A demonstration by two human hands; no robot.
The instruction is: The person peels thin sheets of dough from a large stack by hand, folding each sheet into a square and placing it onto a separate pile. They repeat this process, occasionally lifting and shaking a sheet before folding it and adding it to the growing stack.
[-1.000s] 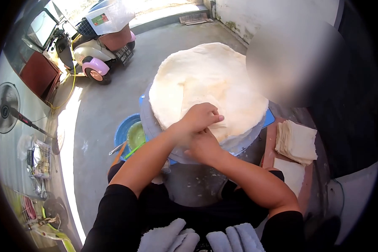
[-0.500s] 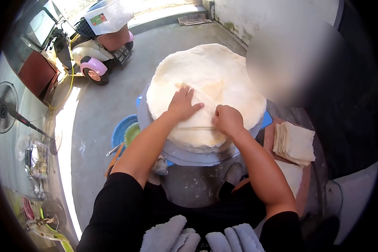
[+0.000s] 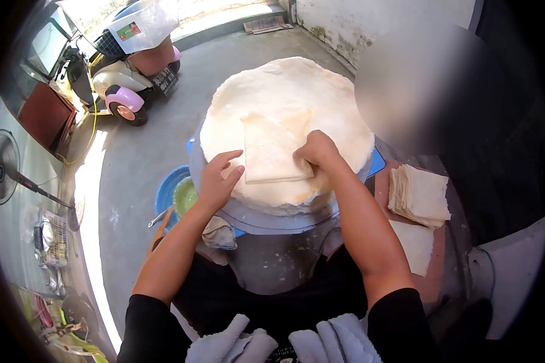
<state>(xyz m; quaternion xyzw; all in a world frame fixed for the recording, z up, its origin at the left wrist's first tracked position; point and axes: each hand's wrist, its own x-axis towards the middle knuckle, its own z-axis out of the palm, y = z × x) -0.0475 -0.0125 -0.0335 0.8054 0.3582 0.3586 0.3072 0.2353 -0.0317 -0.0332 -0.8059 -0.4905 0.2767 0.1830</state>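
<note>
A stack of large, round, thin flatbread sheets [image 3: 287,78] sits on a round grey board [image 3: 248,225] in front of me. On top lies a flatbread folded into a square packet [image 3: 272,151], with a pointed flap at its upper right. My right hand [image 3: 318,150] is closed at the packet's right edge, its fingertips pinching it. To the left of the packet is my left hand [image 3: 220,181], fingers and thumb spread, nearest to the packet's left edge. Whether its palm rests on the stack is hard to see.
Right of the stack, a pile of folded square flatbreads [image 3: 419,195] and another square sheet [image 3: 415,245] lie on a reddish board [image 3: 431,281]. A blue basin [image 3: 166,187] with a green bowl [image 3: 186,195] stands at left. Beyond are a scooter [image 3: 121,85] and a fan [image 3: 3,166].
My left hand has lifted off the packet and drawn back to its left side, uncovering the folded square. The right hand stays at the right edge. The view has shifted slightly.
</note>
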